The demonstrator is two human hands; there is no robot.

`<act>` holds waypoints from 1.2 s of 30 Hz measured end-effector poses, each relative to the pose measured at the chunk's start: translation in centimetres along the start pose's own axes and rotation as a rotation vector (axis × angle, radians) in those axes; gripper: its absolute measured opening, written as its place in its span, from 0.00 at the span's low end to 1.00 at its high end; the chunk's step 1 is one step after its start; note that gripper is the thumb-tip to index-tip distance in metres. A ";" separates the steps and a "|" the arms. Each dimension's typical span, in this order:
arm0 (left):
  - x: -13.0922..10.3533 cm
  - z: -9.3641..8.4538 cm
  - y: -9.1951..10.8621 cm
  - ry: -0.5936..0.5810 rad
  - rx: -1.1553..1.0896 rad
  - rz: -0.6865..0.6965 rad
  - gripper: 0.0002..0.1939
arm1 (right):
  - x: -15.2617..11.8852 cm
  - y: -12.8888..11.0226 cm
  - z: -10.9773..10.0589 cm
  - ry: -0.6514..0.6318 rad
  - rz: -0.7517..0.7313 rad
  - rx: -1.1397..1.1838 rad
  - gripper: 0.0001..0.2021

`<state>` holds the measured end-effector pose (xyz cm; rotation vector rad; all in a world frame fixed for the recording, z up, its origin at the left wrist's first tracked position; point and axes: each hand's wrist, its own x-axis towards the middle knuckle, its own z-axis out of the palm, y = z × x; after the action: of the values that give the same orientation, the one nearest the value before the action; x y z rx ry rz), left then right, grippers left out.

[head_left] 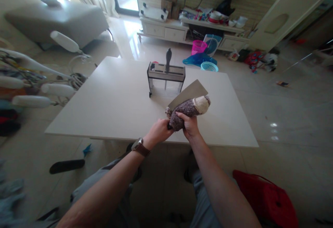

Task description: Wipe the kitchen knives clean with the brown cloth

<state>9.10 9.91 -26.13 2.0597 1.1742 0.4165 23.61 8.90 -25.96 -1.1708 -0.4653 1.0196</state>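
Note:
My left hand (161,129), with a watch on the wrist, is closed round the dark handle of a cleaver. The cleaver's broad grey blade (189,92) points up and to the right above the white table. My right hand (190,125) grips a brown and cream fuzzy cloth (186,110), bunched along the near side of the blade and covering part of it. Behind the blade stands a clear knife block (166,85) with a dark top, and one black-handled knife (168,59) sits upright in it.
The white table (104,110) spans the middle. Beyond it are a pink basket (199,47), a blue basket (209,66) and a cluttered white cabinet (174,33). A lamp with white tubes (58,90) is at the left, a red bag (267,198) on the floor at the lower right.

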 end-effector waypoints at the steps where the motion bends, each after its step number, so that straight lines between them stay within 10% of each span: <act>1: 0.0 0.0 -0.1 0.000 -0.012 0.004 0.11 | 0.0 -0.1 -0.1 -0.002 -0.016 -0.028 0.19; 36: 0.1 -0.6 -0.7 0.026 -0.019 0.031 0.09 | 0.4 -1.1 -1.0 -0.050 -0.050 -0.188 0.24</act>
<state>8.33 10.46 -26.22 2.0640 1.1504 0.4684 25.00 8.69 -25.43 -1.2959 -0.6380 0.9788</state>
